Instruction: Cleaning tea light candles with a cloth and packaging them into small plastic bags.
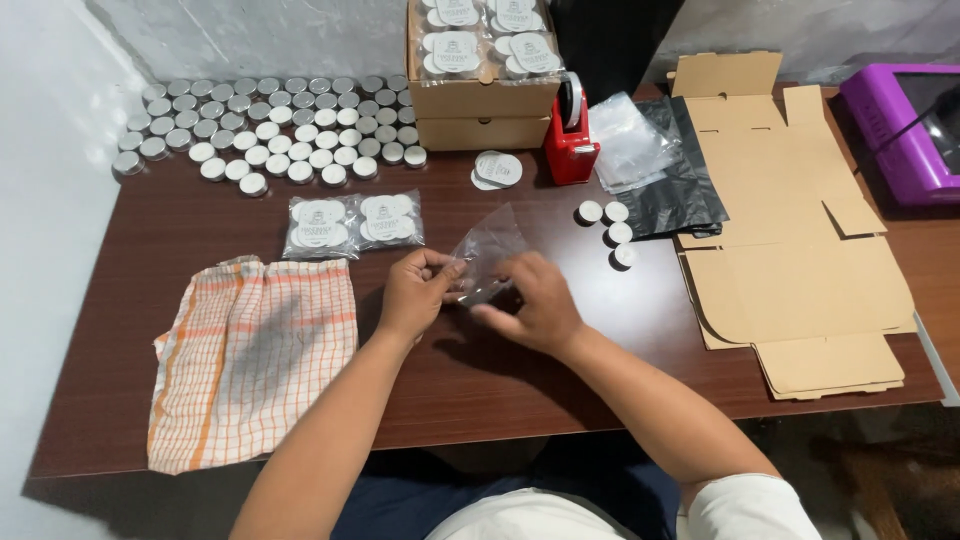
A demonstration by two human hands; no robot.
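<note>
wall: pale, rough plaster | table: dark brown wood | light: even, soft

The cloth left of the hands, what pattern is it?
The cloth is white with an orange checked grid and broader orange stripes; the head view shows it clearly.

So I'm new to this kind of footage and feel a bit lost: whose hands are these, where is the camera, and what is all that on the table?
There is one picture, from a camera worn on a person's head, looking down at their own bare hands. The left hand and right hand together hold a small clear plastic bag above a dark wooden table. On it lie a checked orange cloth, rows of small round silver tins, two filled clear packs, four loose tins, a red tape dispenser, stacked cardboard boxes and flat unfolded cardboard.
</note>
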